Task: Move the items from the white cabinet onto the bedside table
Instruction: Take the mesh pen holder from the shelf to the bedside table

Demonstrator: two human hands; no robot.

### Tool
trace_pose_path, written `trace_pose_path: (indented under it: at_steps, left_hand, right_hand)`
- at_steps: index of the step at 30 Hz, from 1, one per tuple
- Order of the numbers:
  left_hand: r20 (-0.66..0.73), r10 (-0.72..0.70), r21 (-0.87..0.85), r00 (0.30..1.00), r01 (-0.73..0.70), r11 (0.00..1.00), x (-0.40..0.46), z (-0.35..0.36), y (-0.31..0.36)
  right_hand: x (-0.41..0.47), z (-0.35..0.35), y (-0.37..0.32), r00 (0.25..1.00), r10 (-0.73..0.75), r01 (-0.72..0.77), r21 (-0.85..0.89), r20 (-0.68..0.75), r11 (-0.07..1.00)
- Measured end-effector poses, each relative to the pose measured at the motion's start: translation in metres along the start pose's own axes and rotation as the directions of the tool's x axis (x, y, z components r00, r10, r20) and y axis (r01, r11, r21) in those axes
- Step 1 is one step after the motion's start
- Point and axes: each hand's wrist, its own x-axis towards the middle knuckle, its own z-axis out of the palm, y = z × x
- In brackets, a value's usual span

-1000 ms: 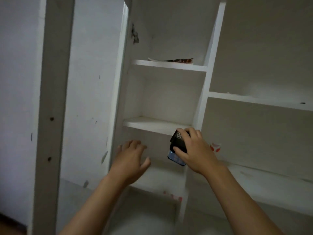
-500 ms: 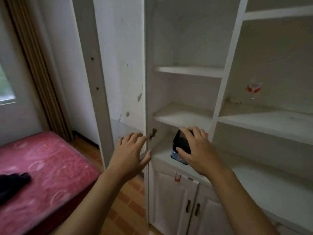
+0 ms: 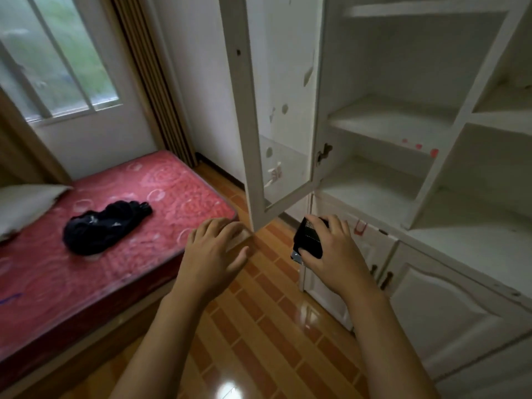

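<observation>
My right hand [image 3: 334, 254] grips a small black box-like device [image 3: 307, 239] with a mesh patch on top and a bluish underside, held in the air in front of the white cabinet [image 3: 431, 174], below its lowest open shelf. My left hand [image 3: 214, 250] hovers beside it, fingers apart and holding nothing, just under the corner of the open cabinet door [image 3: 276, 110]. The shelves in view are bare apart from red stickers. No bedside table is in view.
A bed with a red mattress [image 3: 95, 234] lies at the left, with a black cloth bundle [image 3: 103, 227] and a pillow [image 3: 23, 208] on it. A window and curtain stand behind. Wooden floor [image 3: 259, 326] lies below my arms. Closed lower cabinet doors [image 3: 426, 306] are at the right.
My view has swung down and left, away from the shelves toward the bed and floor. My right hand has drawn the black device out of the cabinet; my left hand stays beside it.
</observation>
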Motion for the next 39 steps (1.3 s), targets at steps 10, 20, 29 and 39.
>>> trace_pose_path:
  at_steps: [10,20,29,39]
  left_hand:
    - [0.045,-0.196,0.046,0.98,0.194,0.98,-0.131,-0.021,-0.087]
    - [-0.051,-0.377,0.087,0.925,0.38,0.921,-0.3,-0.09,-0.155]
    - [-0.213,-0.589,0.079,0.78,0.614,0.785,-0.484,-0.174,-0.223]
    - [-0.338,-0.762,0.107,0.553,0.827,0.552,-0.641,-0.235,-0.276]
  right_hand:
    - [-0.068,0.06,-0.088,0.992,-0.062,0.057,0.044,0.106,0.997]
    - [-0.142,0.11,-0.234,0.939,-0.26,0.262,0.021,0.225,0.965]
    - [-0.215,0.158,-0.399,0.816,-0.501,0.466,0.187,0.288,0.865]
    - [-0.276,0.219,-0.559,0.626,-0.699,0.604,0.353,0.345,0.715]
